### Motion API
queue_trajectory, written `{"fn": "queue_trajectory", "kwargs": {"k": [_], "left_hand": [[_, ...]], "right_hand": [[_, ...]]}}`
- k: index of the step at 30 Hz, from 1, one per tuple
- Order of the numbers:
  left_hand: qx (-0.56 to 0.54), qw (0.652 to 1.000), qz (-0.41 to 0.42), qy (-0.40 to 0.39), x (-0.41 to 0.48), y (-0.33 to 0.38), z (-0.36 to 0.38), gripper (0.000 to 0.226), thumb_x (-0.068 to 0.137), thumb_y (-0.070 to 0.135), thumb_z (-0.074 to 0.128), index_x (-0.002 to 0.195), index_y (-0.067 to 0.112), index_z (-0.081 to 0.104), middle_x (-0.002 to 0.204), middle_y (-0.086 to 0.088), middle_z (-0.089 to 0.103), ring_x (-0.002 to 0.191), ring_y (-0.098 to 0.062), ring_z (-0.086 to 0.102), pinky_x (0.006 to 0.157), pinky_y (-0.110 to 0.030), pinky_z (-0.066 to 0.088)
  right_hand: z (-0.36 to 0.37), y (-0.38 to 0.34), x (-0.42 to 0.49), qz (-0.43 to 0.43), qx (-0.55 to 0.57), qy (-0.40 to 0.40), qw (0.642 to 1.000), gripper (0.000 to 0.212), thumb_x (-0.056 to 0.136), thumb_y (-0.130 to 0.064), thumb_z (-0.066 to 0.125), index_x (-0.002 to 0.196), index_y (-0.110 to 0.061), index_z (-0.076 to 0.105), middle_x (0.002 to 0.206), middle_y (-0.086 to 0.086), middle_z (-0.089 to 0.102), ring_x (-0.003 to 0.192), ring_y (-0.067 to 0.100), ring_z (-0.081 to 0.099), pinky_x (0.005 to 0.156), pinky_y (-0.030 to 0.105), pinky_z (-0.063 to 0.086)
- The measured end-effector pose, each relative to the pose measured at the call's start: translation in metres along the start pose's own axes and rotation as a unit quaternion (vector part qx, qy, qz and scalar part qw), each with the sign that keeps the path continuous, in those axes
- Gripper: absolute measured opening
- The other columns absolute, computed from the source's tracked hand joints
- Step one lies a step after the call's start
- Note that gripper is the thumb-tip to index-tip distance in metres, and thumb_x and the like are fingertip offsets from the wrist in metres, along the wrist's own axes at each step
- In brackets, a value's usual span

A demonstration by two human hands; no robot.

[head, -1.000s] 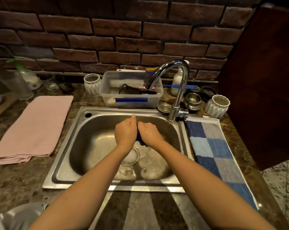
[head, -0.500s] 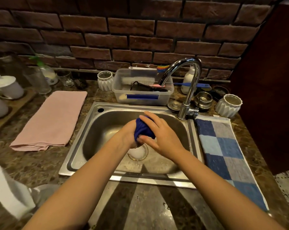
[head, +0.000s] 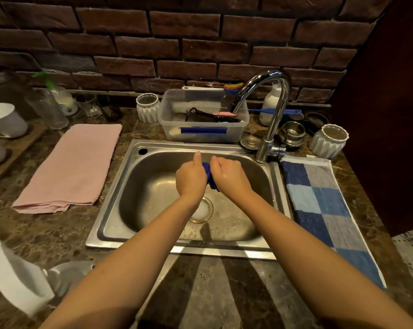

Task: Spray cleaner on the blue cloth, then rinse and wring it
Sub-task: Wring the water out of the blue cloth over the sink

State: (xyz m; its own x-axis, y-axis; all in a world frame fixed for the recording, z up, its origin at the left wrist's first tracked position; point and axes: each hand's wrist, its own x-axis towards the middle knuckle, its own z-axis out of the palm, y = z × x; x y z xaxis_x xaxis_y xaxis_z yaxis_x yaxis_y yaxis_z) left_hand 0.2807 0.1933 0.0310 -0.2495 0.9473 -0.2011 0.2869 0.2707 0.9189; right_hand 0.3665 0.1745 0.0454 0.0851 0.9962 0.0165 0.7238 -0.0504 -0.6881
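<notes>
A dark blue cloth [head: 209, 175] is bunched into a tight roll between my two hands above the steel sink [head: 139, 186]. My left hand [head: 190, 179] grips its left side, thumb pointing up. My right hand [head: 229, 177] grips its right side, fingers curled round it. Only a narrow strip of cloth shows between the hands. The chrome tap [head: 270, 110] arches over the sink's back right corner; no water stream is visible. A spray bottle [head: 58, 279] lies at the lower left, partly cut off.
A pink towel [head: 70, 165] lies left of the sink, a blue checked mat [head: 324, 210] right of it. Behind stand a clear plastic tub [head: 203, 134], white ribbed cups [head: 328, 141], a metal strainer [head: 292, 134], glasses [head: 49, 110] and white teapots [head: 6, 119].
My hands have turned on the cloth: half a second ago my right hand lay over the top of the bundle, now both grip it side by side. The view has shifted slightly.
</notes>
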Motion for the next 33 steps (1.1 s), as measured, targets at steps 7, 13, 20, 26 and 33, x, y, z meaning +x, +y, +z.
{"fn": "queue_trajectory", "kwargs": {"k": [7, 13, 20, 26, 33], "left_hand": [[0.092, 0.992, 0.085, 0.011, 0.008, 0.001, -0.005, 0.057, 0.100, 0.040, 0.030, 0.053, 0.015, 0.048, 0.054, 0.000, 0.050, 0.054, -0.011, 0.046, 0.053, -0.030, 0.032], [0.120, 0.981, 0.139, 0.061, 0.011, 0.019, 0.000, 0.056, 0.101, 0.039, 0.029, 0.055, 0.014, 0.049, 0.052, 0.005, 0.046, 0.053, -0.009, 0.043, 0.050, -0.023, 0.028], [0.141, 0.961, 0.211, 0.105, 0.005, 0.041, 0.004, 0.054, 0.102, 0.035, 0.029, 0.057, 0.013, 0.049, 0.057, 0.001, 0.050, 0.056, -0.015, 0.045, 0.047, -0.024, 0.024], [0.019, 0.960, 0.273, 0.063, -0.002, 0.029, 0.002, 0.049, 0.099, 0.033, 0.037, 0.057, 0.011, 0.049, 0.052, 0.001, 0.046, 0.055, -0.023, 0.048, 0.054, -0.038, 0.037], [0.072, 0.904, 0.421, 0.026, -0.018, 0.034, 0.002, 0.049, 0.097, 0.037, 0.030, 0.066, 0.009, 0.055, 0.056, 0.003, 0.048, 0.053, -0.018, 0.047, 0.053, -0.035, 0.039]], "right_hand": [[0.008, -0.008, 0.002, 0.096, 0.110, 0.010, 0.989, 0.038, 0.099, -0.022, 0.031, 0.067, -0.015, 0.048, 0.062, 0.000, 0.048, 0.056, 0.007, 0.045, 0.049, 0.016, 0.035], [0.007, -0.020, 0.006, 0.171, 0.221, 0.098, 0.955, 0.040, 0.097, -0.019, 0.033, 0.059, -0.017, 0.043, 0.060, 0.000, 0.044, 0.055, 0.008, 0.039, 0.049, 0.022, 0.029], [-0.003, -0.031, 0.009, 0.276, 0.376, 0.112, 0.878, 0.033, 0.096, -0.024, 0.035, 0.065, -0.017, 0.044, 0.064, 0.001, 0.047, 0.058, 0.012, 0.043, 0.053, 0.027, 0.034], [-0.032, -0.011, -0.005, 0.322, 0.485, -0.095, 0.808, 0.037, 0.091, -0.046, 0.047, 0.108, -0.014, 0.055, 0.096, 0.010, 0.062, 0.079, 0.021, 0.058, 0.063, 0.033, 0.045], [-0.053, 0.006, -0.019, 0.306, 0.545, -0.204, 0.753, 0.045, 0.088, -0.055, 0.050, 0.110, -0.016, 0.056, 0.089, 0.010, 0.062, 0.061, 0.019, 0.059, 0.045, 0.024, 0.048]]}}
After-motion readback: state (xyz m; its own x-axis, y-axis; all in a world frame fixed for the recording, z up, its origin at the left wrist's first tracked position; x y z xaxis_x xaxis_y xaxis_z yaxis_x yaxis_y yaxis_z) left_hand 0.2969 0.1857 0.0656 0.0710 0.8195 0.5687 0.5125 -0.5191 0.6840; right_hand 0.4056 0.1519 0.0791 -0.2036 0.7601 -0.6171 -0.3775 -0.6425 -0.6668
